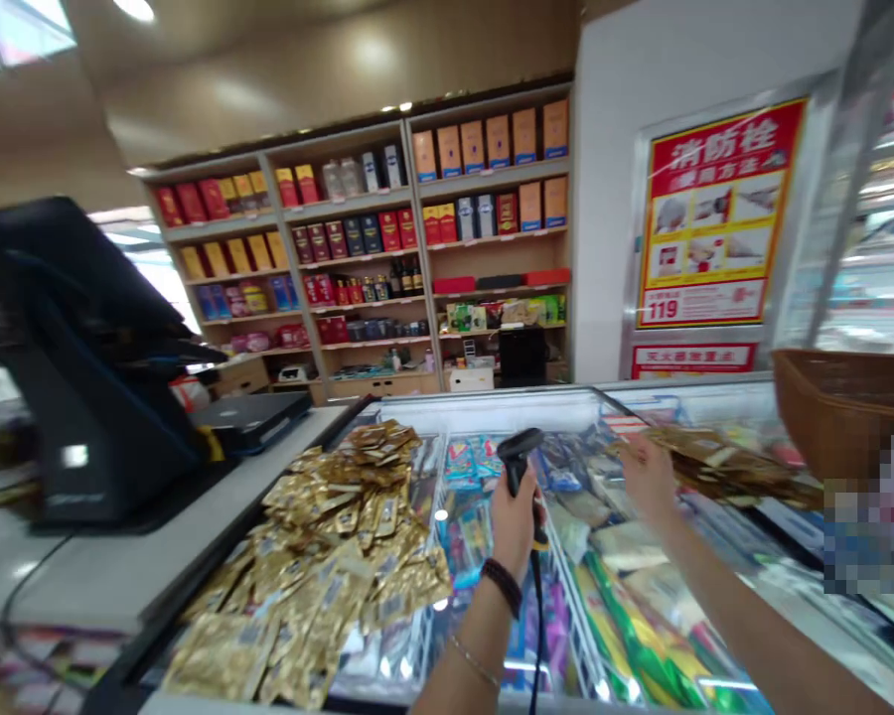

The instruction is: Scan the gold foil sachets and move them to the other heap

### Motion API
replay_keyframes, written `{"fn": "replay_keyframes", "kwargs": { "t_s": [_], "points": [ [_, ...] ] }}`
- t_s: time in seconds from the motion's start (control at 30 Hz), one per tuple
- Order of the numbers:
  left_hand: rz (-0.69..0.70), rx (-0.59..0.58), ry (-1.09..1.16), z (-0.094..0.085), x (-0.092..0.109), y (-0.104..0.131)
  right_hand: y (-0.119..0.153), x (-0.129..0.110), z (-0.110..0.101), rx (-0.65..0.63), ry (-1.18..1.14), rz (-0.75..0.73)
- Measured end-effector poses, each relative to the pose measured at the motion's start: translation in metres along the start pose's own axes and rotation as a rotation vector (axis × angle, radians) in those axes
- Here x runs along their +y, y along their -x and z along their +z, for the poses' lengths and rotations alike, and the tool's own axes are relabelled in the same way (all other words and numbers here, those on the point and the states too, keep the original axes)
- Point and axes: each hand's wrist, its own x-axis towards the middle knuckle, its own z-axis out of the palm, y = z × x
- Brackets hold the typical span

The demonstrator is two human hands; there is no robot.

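Stocked shelves (358, 238) line the far wall, with a red-and-yellow poster (722, 214) to their right. In front is a glass-topped freezer (492, 399). The black scanner (520, 447) is above its middle, upright; its handle runs down toward the near edge, and its short head lies roughly crosswise, right end slightly higher. Which end is the front I cannot tell. The left hand (516, 516) is closed around the handle, and the cord (537, 616) hangs below it toward the near edge. Gold packets (328, 556) are heaped along the freezer's left edge, from the far left corner to the near one. The right hand (647, 477), fingers bent, is at the left end of a second gold pile (737, 465) near the right side, stretched left to right; whether it pinches a packet is unclear.
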Motion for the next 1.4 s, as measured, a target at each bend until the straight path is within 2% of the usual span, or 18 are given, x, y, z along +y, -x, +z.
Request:
{"fn": "replay_keyframes", "kwargs": {
  "t_s": [0.13, 0.23, 0.3, 0.37, 0.47, 0.53, 0.63, 0.73, 0.87, 1.23, 1.4],
  "points": [
    [0.06, 0.144, -0.046, -0.053, 0.037, -0.008, 0.047, -0.057, 0.076, -0.329, -0.227, 0.059],
    [0.123, 0.268, -0.092, -0.095, 0.061, -0.009, 0.1, -0.106, 0.121, -0.636, -0.331, -0.068],
    [0.164, 0.326, -0.113, -0.122, 0.073, -0.007, 0.138, -0.138, 0.141, -0.835, -0.34, -0.199],
    [0.202, 0.38, -0.132, -0.148, 0.082, -0.001, 0.176, -0.168, 0.154, -0.97, -0.312, -0.363],
    [0.276, 0.469, -0.146, -0.18, 0.091, 0.01, 0.22, -0.205, 0.162, -1.04, -0.296, -0.63],
    [0.324, 0.523, -0.157, -0.198, 0.095, 0.018, 0.237, -0.223, 0.162, -1.146, -0.248, -0.77],
    [0.372, 0.579, -0.169, -0.215, 0.1, 0.025, 0.242, -0.24, 0.159, -1.33, -0.112, -0.892],
    [0.386, 0.608, -0.141, -0.219, 0.101, 0.025, 0.23, -0.244, 0.156, -1.372, -0.019, -0.89],
    [0.347, 0.558, -0.124, -0.21, 0.094, 0.017, 0.198, -0.232, 0.154, -1.323, 0.056, -0.796],
    [0.193, 0.359, -0.21, -0.17, 0.069, -0.006, 0.101, -0.164, 0.147, -1.169, 0.19, -0.66],
    [0.176, 0.315, -0.201, -0.156, 0.062, -0.015, 0.069, -0.123, 0.127, -0.96, 0.248, -0.426]
  ]
}}
